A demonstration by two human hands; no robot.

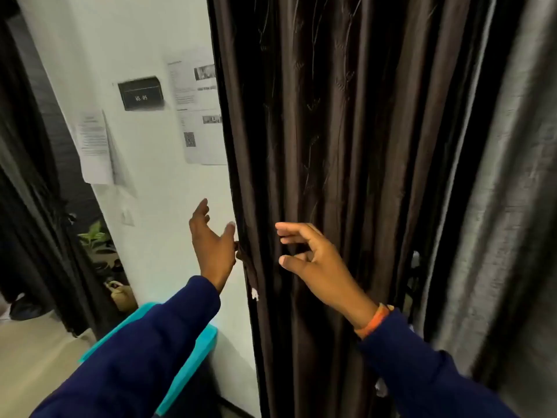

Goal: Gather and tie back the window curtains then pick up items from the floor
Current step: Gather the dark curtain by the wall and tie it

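Dim, soft indoor light; wide-angle bending at the edges, slight motion blur throughout.

Ahead of me on my left stands a white wall [156, 188] with printed sheets [199, 110] and a small black sign [140, 93] stuck to it. Below it I see a turquoise bin [193, 366], pale floor [33, 351], and a potted plant [96, 239] farther back.
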